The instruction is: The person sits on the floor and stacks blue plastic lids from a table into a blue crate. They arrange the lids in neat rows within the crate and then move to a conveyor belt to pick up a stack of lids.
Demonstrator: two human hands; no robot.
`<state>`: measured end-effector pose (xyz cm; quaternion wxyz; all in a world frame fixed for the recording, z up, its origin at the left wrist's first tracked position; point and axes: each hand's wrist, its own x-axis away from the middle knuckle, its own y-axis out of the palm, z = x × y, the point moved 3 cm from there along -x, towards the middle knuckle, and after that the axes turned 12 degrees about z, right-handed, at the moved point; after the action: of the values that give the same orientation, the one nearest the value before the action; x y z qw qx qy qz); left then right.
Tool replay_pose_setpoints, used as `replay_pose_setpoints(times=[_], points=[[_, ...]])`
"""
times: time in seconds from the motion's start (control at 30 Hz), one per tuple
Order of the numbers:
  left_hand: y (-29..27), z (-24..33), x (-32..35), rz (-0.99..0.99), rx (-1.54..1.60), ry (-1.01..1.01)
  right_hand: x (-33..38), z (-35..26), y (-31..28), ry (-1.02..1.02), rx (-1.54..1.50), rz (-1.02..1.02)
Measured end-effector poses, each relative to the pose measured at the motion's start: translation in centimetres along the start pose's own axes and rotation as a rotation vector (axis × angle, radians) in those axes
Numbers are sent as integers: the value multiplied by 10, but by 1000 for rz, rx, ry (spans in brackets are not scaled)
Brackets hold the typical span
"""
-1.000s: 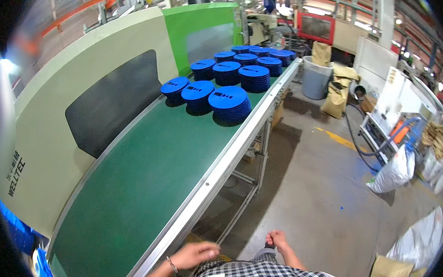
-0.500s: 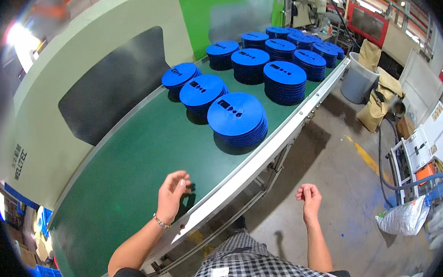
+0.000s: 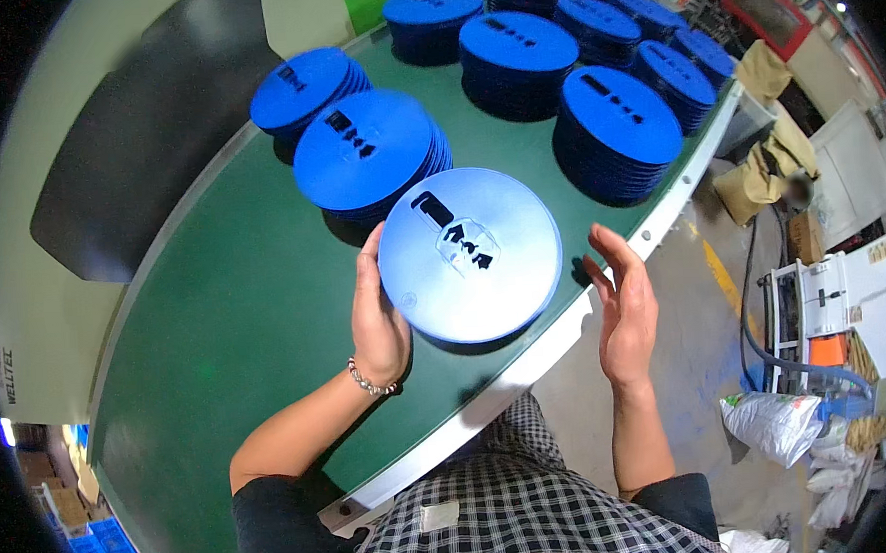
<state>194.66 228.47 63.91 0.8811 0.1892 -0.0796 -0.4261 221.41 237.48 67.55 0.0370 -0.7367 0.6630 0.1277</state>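
Observation:
A stack of round blue plastic discs (image 3: 504,283) with dark cut-outs near the middle stands closest to me on the green conveyor belt (image 3: 255,316). My left hand (image 3: 378,325) is at the stack's left edge, fingers stretched up along its side, seemingly touching it. To the right of the same stack, my right hand (image 3: 625,307) is open with its palm turned inward, a gap between it and the discs. The lower discs of this stack are hidden beneath the top one. A second disc stack (image 3: 366,150) is just beyond my left fingertips.
Several more blue disc stacks (image 3: 615,117) cover the far belt. A white metal rail (image 3: 527,357) edges the belt on my side. Beyond the left edge rises a pale machine housing with a dark panel (image 3: 145,142). A white sack (image 3: 771,424) and cabinet stand at right.
I have moved closer to the belt, and the near stack appears larger. Both hands have come forward: the left to the stack's left edge, the right up beside its right side, its fingers straightened.

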Motion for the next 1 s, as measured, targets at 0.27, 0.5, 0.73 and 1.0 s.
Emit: replay_pose_setpoints(times=[0.27,0.5,0.73,1.0], points=[[18,-1,27,163,47,-206,-53,6,39,340,16,-297],[45,6,41,215,-56,-1,-56,-9,38,477,43,-425],[60,-2,56,364,9,109,-47,-8,55,545,-256,-251],[55,77,46,295,-31,362,-46,-57,92,257,-353,-324]])
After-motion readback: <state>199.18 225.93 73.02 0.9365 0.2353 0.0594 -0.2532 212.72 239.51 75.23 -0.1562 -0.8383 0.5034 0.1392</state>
